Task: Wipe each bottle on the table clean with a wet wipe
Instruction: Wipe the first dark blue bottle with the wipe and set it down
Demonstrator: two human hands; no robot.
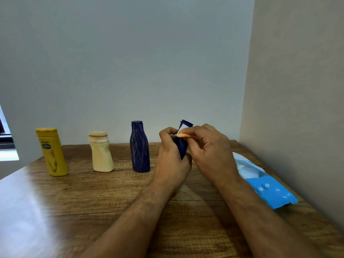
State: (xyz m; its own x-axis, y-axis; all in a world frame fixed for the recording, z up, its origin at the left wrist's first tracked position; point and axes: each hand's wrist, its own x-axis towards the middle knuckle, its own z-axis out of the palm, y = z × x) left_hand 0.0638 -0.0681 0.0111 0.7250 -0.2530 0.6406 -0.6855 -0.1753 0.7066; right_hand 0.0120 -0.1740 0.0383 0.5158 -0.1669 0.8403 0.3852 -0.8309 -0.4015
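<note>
At the far left edge a dark window frame (5, 135) cuts into the pale grey-blue wall (130, 62) that runs behind everything. My bench (111, 202) is wood-grain brown, its boards running side to side, and a broad patch of glare washes out its near left corner.

On it, along the back, three bottles stand in a row, well apart from each other. The yellow bottle (53, 153) is furthest left, upright on its cap end. Next comes the cream bottle (101, 152), dented and leaning a little. Then the dark blue bottle (140, 148), upright and covered with pale scribbled lines.

Just right of that, I hold a second, small blue bottle (181, 146) up off the bench, tilted. My left hand (172, 155) has its grip clamped round the lower body, fingers curled over the front. My right hand (208, 149) pinches a wet wipe (181, 132) against the upper part of that bottle, near its neck; the fold of wipe shows white with an orange stain at its edge.

Further right, the blue wipes packet (266, 185) lies flat on the bench, its flap open and white wipes showing, close beside the beige side wall (297, 90) that closes off the bench on the right.
</note>
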